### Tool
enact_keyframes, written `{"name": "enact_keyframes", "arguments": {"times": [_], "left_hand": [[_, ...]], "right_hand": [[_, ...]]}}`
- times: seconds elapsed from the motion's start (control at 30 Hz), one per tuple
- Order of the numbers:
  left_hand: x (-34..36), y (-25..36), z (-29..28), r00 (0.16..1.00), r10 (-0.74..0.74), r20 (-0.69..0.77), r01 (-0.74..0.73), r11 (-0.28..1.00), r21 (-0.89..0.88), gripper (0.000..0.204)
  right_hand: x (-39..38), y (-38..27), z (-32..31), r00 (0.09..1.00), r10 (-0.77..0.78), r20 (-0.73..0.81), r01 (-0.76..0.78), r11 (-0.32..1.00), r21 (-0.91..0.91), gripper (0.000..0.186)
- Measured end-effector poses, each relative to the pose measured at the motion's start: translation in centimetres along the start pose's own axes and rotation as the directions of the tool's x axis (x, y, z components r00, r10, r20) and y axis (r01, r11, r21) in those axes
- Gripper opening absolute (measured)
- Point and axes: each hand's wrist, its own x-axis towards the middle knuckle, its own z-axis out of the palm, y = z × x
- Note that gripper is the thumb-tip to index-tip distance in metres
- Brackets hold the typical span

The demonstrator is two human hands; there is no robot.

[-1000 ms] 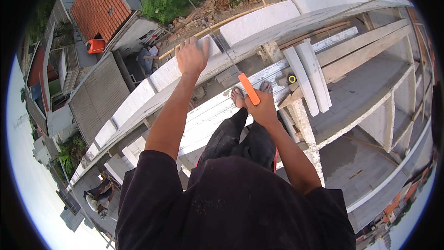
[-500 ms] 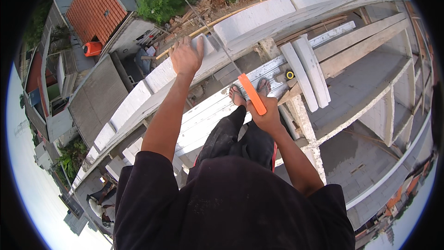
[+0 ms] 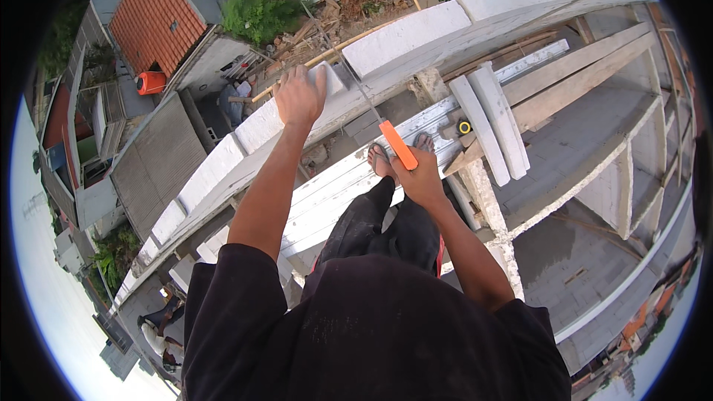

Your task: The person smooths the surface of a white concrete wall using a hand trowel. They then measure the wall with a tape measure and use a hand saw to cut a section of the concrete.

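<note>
My right hand (image 3: 420, 179) is closed round the orange handle (image 3: 399, 145) of a handsaw. The saw's long thin blade (image 3: 365, 96) runs away to the upper left. It crosses the wall top in the space between a long white block (image 3: 407, 38) and a short piece of white block (image 3: 332, 79). On that short piece and the wall beside it lies my left hand (image 3: 300, 98), fingers stretched out, the thumb side toward the blade. The palm's contact is hidden under the hand.
I stand in sandals on pale metal planks (image 3: 319, 197). To the right, two white block strips (image 3: 492, 122) lie beside a yellow-and-black round thing (image 3: 464, 128) and long wooden boards (image 3: 579, 74). Below the wall are rubble (image 3: 304, 33) and tiled roofs (image 3: 156, 15). Another person (image 3: 157, 336) is at lower left.
The saw has slid a little forward and to the upper left, my right hand moving with it. My left hand keeps nearly the same place on the wall top.
</note>
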Motion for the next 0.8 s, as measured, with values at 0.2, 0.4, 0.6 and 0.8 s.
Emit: {"name": "enact_keyframes", "arguments": {"times": [0.2,0.4,0.6,0.8], "left_hand": [[-0.5,0.4,0.2,1.0,0.017,-0.019,-0.018,0.999,-0.037,0.054],[-0.7,-0.5,1.1,0.998,0.033,-0.052,-0.034,0.999,-0.01,0.054],[-0.4,0.1,0.5,0.999,0.018,-0.03,-0.018,1.0,-0.002,0.053],[-0.8,0.1,0.6,0.999,0.023,-0.041,-0.023,1.0,-0.018,0.053]], "right_hand": [[-0.6,1.0,0.3,0.998,-0.04,-0.042,0.043,0.998,0.053,0.022],[-1.0,-0.8,0.1,0.997,-0.068,-0.048,0.069,0.997,0.023,0.022],[0.0,1.0,0.6,0.997,-0.073,-0.018,0.07,0.992,-0.109,0.019],[-1.2,-0.6,-1.1,0.992,-0.127,-0.01,0.126,0.989,-0.074,0.018]]}}
